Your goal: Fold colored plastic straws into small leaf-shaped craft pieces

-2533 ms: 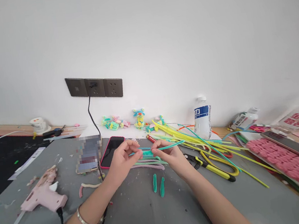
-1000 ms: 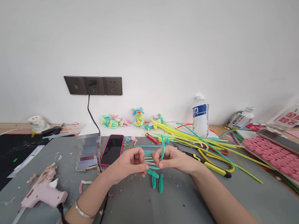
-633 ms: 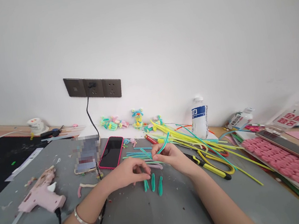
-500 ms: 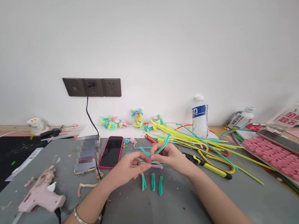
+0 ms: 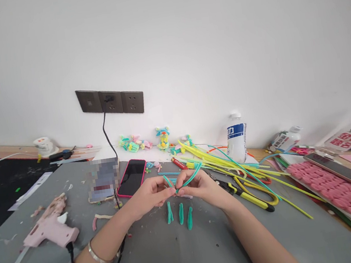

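Observation:
Between my two hands is a teal pipe cleaner point(image 5: 194, 175), bent into a V with its ends pointing up. My left hand point(image 5: 153, 194) pinches it near the bend with thumb and fingers. Thumb and forefinger of my right hand point(image 5: 196, 186) are closed on it right beside, the fingertips of both hands nearly touching. Just below my hands, several short folded teal pipe cleaner pieces point(image 5: 181, 214) lie in a row on the grey mat point(image 5: 180, 257). Partly hidden behind my fingers are light blue pipe cleaners point(image 5: 168, 173) and a bit of a lilac one.
A pink glue gun point(image 5: 50, 229) with a black cord lies left. Near the wall are a phone point(image 5: 132, 176), small pipe cleaner figures point(image 5: 163, 138) and a white bottle point(image 5: 237, 140). Yellow pipe cleaners point(image 5: 211, 154) and yellow-black pliers point(image 5: 250, 198) spread right, before a pink knitted piece point(image 5: 334, 194).
My hands have drawn together at the teal pipe cleaner, and my left fingers now pinch it close to the right ones. The view has shifted slightly.

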`<state>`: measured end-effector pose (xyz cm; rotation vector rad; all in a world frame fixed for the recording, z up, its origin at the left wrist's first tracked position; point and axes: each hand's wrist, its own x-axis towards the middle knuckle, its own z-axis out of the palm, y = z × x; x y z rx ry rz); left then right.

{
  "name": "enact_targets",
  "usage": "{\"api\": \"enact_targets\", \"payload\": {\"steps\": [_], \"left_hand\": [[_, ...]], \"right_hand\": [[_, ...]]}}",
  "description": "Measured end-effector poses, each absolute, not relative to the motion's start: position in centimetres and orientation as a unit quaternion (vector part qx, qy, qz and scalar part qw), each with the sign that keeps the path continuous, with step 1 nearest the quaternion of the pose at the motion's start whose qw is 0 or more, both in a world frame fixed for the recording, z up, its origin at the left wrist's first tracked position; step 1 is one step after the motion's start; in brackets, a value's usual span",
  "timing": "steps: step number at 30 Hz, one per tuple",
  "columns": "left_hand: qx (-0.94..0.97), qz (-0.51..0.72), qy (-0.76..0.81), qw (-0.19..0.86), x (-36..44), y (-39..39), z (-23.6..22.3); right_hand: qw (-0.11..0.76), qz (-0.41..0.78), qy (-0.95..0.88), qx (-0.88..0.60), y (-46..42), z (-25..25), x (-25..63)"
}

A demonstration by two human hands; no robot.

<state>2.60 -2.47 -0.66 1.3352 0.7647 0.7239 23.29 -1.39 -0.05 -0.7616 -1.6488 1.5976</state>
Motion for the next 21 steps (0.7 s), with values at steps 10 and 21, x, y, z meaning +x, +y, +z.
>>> {"api": "enact_targets", "payload": {"steps": [10,21], "left_hand": [[0.643,0.245,0.337,0.643,2.18,-2.32,-0.44],[0.704,0.071,0.263,0.656,1.98,-3.15,-0.11]], "right_hand": [[0.334,0.619,-0.660,-0.264,-1.66,0.25,23.30],[0.231,0.652,-0.679,-0.244,-1.98,0.48,23.60]]}}
